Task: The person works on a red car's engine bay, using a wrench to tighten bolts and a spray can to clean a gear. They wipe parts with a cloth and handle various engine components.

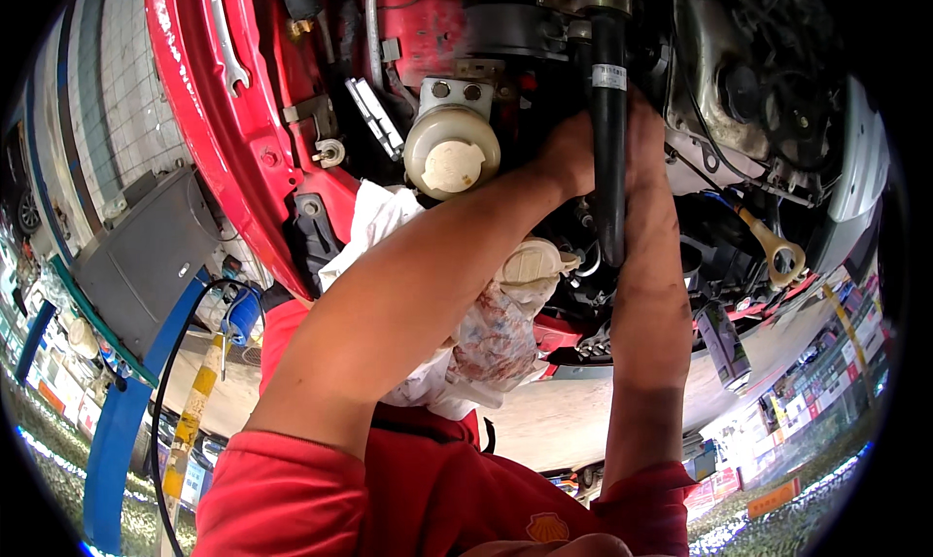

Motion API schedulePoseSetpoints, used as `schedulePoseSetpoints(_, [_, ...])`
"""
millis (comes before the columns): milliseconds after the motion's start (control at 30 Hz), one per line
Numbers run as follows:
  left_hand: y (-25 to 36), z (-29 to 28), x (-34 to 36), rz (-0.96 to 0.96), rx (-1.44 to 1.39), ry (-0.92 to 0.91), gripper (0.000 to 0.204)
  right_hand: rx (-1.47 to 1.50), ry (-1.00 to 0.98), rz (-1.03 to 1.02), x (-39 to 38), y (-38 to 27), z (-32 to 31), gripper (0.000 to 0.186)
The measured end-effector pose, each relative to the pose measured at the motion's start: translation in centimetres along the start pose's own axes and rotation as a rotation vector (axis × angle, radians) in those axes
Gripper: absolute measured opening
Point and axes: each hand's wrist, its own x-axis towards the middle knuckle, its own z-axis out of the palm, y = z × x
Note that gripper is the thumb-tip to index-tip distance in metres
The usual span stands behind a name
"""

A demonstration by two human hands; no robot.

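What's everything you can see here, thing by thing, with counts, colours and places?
bodywork: 1 stretch, red, upper left
wrench: 1, silver, on the bodywork
round reservoir: 1, cream, upper centre
cloth: count unclear, white with stains, around the left forearm
black tube: 1, black, in front of the right arm
ring-ended tool: 1, yellowish, right side
post: 1, blue, lower left
sleeves: 2, red, lower edge
left hand: 1, bare, upper centre, fingers hidden
right hand: 1, bare, partly behind the tube, fingers hidden
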Motion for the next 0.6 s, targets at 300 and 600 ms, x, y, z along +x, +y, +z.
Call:
schedulePoseSetpoints(300, [0.7, 0.3, -0.6, 0.128, 0.318, -0.091, 0.037, -0.098, -0.125, 0.012, 0.6, 1.0, -2.5, 0.022])
schedulePoseSetpoints(600, [-0.6, -0.4, 0.5, -0.032, 0.457, -0.056, 0.02, -0.149, -0.049, 0.06, 0.3, 0.6, -2.3, 0.018])
